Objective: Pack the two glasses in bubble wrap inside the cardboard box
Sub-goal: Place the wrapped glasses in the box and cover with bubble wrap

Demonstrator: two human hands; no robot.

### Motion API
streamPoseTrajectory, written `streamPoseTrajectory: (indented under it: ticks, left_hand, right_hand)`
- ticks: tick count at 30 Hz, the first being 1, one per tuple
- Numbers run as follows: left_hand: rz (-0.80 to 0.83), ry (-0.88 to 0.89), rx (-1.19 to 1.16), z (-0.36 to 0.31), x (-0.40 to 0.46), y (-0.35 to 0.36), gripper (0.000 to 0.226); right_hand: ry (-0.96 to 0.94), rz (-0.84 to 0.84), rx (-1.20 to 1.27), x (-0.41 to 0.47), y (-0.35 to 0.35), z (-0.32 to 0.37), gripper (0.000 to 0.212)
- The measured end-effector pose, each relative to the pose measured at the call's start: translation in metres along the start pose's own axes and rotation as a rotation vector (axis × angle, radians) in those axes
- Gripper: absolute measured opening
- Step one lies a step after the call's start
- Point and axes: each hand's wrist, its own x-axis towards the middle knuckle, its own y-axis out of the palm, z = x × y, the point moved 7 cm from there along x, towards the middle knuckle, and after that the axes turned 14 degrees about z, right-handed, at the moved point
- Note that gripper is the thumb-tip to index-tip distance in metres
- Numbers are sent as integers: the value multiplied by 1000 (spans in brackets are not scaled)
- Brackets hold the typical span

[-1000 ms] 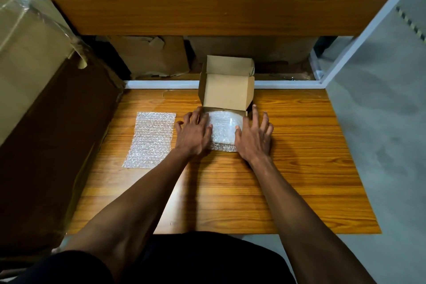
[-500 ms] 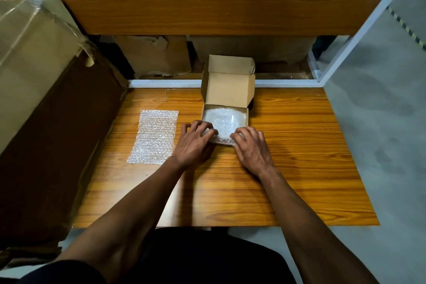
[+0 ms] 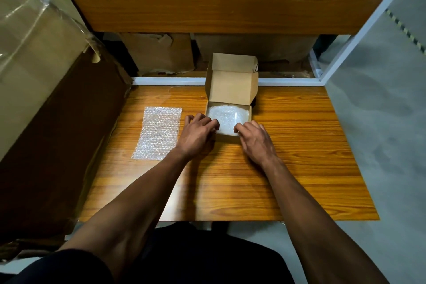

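From the head view, the small cardboard box [image 3: 231,90] stands open on the wooden bench [image 3: 299,157], with a bubble-wrapped bundle [image 3: 227,117] inside. The left hand [image 3: 198,136] and right hand [image 3: 254,139] curl their fingers over the box's near edge onto the wrap. A flat bubble wrap sheet [image 3: 158,132] lies to the box's left.

Both hands are sitting at the near edge of the open cardboard box [image 3: 231,90]: left hand [image 3: 197,134] and right hand [image 3: 254,139], fingers curling onto the bubble-wrapped bundle [image 3: 227,117] inside. Spare bubble wrap sheet [image 3: 158,132] is lying left on the table [image 3: 299,157].
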Motion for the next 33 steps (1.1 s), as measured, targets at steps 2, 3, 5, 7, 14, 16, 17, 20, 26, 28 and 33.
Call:
streamPoseTrajectory:
  ticks: [2,3,5,7,14,16,17,20,26,28,33]
  left_hand:
    - [-3,-14,-9,3,1,2,26]
    - [2,-22,-14,4,1,3,26]
    - [19,-26,1,6,2,6,27]
    - [39,-23,26,6,1,8,28]
    - [102,-60,70,6,-2,9,37]
    - [140,-78,104,7,-1,10,38]
    - [151,-83,112,7,-1,10,39]
    - [183,-82,146,7,0,12,46]
    - [206,-74,152,7,1,14,50]
    - [202,-74,146,8,1,15,48]
    - [149,-11,185,3,2,12,40]
  right_hand:
    - [-5,0,17,-1,2,-1,20]
    - [-4,-5,43,-1,2,-1,19]
    - [-1,-13,79,-2,3,-2,17]
    - [13,-23,81,-3,3,-2,17]
    - [78,13,2,-3,6,-5,19]
    - [92,31,3,-2,7,-5,21]
    - [101,42,4,-2,7,-6,22]
    - [121,65,-6,-1,6,-6,23]
    - [163,88,-36,-1,6,-5,21]
    - [159,79,-58,0,5,-3,20]
    - [125,77,-136,0,8,4,26]
